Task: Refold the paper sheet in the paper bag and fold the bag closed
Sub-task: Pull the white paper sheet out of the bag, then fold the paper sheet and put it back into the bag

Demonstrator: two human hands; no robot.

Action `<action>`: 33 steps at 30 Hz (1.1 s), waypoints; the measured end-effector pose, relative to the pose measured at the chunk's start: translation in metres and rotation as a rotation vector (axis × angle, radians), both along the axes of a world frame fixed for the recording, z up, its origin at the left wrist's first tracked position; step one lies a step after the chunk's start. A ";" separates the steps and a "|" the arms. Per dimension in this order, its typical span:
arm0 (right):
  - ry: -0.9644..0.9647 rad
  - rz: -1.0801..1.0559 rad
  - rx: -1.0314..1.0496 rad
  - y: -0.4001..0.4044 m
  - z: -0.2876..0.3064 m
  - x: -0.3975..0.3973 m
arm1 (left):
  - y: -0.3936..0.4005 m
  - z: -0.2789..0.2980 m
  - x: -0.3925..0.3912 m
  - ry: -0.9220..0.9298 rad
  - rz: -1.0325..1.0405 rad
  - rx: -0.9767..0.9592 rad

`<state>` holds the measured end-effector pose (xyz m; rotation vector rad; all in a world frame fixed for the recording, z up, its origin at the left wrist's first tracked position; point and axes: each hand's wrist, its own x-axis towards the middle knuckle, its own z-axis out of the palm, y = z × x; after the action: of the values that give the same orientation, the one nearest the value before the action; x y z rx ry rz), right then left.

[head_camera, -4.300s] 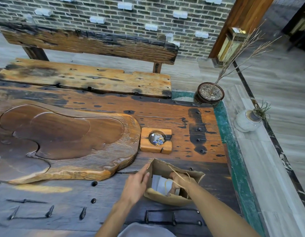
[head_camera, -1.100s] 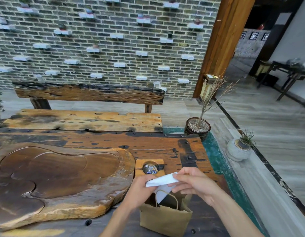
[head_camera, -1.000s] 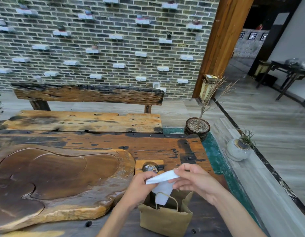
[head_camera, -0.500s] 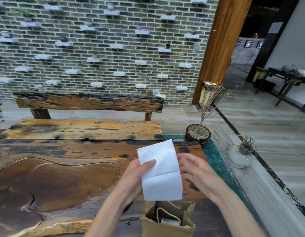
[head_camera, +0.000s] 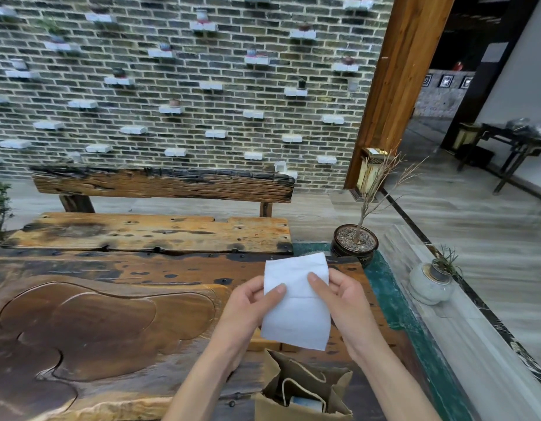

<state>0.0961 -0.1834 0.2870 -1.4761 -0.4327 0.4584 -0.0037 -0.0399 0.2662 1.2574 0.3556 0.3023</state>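
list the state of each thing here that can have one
paper sheet: out of the bag, opened flat, one crease across its middle, held upright
paper bag: standing on the table, mouth open, something still inside
left hand: pinching the sheet's left edge
right hand: pinching the sheet's right edge

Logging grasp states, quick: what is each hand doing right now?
Left hand: closed on the paper sheet, left edge.
Right hand: closed on the same sheet, right edge.

Matt white paper sheet (head_camera: 295, 311); matt brown kraft-paper bag (head_camera: 305, 390); rough, weathered wooden table (head_camera: 172, 268) under both.
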 end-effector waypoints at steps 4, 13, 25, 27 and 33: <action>-0.057 -0.016 -0.002 0.005 -0.004 0.000 | -0.006 -0.005 0.003 -0.048 0.108 0.029; 0.055 0.106 -0.004 0.009 -0.012 0.005 | -0.003 -0.002 0.007 -0.096 0.139 0.057; -0.028 0.173 -0.088 -0.008 0.002 0.026 | 0.020 0.009 0.006 -0.131 0.129 0.149; -0.022 0.185 -0.072 -0.010 0.004 0.028 | 0.022 0.010 0.006 -0.122 0.159 0.150; -0.028 0.200 -0.065 -0.015 -0.001 0.033 | 0.027 0.007 0.005 -0.099 0.152 0.206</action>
<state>0.1288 -0.1980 0.2861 -1.5096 -0.5956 0.6157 0.0015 -0.0133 0.2727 1.4142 0.3415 0.5399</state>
